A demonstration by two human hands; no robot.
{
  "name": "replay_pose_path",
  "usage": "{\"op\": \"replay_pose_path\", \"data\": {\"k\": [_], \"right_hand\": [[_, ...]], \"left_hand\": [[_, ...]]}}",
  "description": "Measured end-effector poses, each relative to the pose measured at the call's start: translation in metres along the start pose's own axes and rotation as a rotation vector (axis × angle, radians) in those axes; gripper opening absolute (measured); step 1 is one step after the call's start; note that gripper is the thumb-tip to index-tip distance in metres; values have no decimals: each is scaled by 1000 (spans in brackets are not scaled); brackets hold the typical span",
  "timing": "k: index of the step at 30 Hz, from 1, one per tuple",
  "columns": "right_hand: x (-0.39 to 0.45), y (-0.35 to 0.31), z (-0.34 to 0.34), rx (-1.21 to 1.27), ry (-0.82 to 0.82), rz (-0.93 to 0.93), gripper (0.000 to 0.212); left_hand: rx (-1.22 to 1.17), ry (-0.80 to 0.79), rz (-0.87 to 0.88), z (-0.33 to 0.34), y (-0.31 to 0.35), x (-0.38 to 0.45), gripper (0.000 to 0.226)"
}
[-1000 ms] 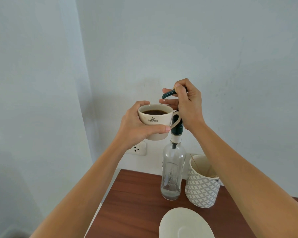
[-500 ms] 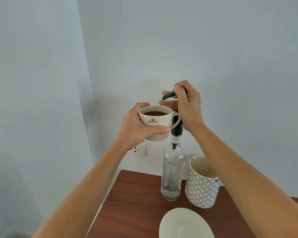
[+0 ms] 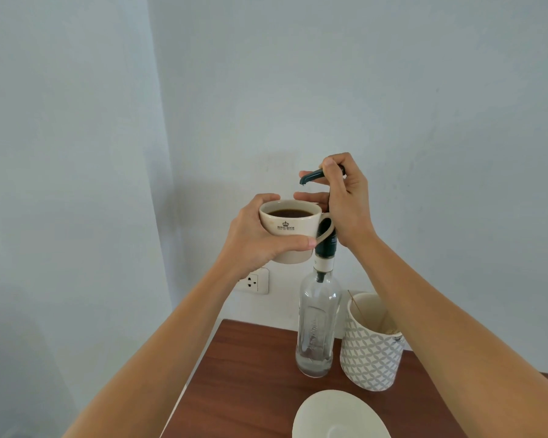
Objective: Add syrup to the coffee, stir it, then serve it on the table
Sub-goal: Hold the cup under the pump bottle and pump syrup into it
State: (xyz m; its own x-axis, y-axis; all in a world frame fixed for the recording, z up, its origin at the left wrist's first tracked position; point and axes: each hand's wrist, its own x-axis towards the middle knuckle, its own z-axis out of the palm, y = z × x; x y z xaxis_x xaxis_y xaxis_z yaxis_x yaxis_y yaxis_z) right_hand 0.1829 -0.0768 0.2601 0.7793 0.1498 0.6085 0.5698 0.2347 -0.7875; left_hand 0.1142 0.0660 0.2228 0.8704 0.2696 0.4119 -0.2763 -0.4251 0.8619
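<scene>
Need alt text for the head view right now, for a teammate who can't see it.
The left hand holds a cream cup of dark coffee under the spout of a dark pump, gripped by the right hand, atop a clear glass bottle. On the wooden table below stand a patterned holder and a white saucer.

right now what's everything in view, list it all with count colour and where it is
coffee cup: 1, cream, dark coffee inside, held in the air under the pump spout
syrup bottle: 1, clear glass, nearly empty, on the table's back edge
pump: 1, dark green, on top of the bottle
patterned cup: 1, white and grey, right of the bottle, thin sticks inside
saucer: 1, white, table front
table: 1, brown wood
wall socket: 1, white, wall behind
left hand: 1, holds the cup
right hand: 1, fingers on the pump
</scene>
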Motion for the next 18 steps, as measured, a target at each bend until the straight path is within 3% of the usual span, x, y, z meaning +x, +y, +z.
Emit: {"op": "replay_pose_path", "data": {"k": [18], "right_hand": [[2,6,1,8,6,-12,17]], "left_hand": [[3,5,0,0,-1,1,104]]}}
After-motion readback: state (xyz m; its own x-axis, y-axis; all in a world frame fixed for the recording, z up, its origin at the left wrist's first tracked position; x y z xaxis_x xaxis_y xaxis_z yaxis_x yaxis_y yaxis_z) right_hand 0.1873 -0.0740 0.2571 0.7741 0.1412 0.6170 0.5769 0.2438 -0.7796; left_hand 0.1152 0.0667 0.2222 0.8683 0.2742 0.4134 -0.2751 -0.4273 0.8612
